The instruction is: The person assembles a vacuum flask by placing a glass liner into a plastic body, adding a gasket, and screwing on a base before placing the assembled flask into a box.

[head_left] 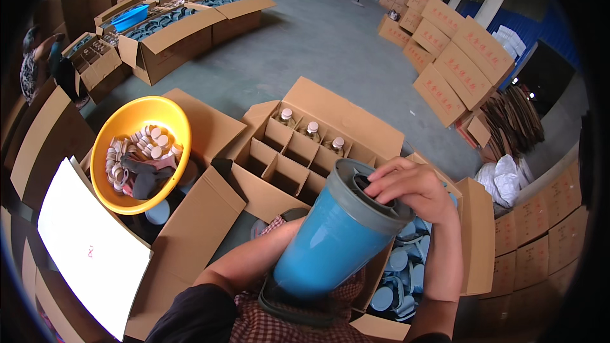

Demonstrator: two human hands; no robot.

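Leaning over the checked cloth [257, 321], the blue flask casing [337, 232] hides the left hand, so I cannot tell its grip; the right hand [410, 187] curls over the mouth [357, 180], pinch unclear. Loose support could let it slip.

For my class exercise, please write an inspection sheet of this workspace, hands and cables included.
Surface: grey floor; no tabletop seen.
Job's things: blue cylindrical container, grey-rimmed, tilted.
Clutter: divided carton with three capped bottles; yellow basin holding pale caps and dark cloth; white sheet nearby; blue parts boxed at right.
Hands: right hand at the container's top; left hand hidden by the container.
Cables: nothing seen.
Surroundings: stacked cartons at right; another person at far left.
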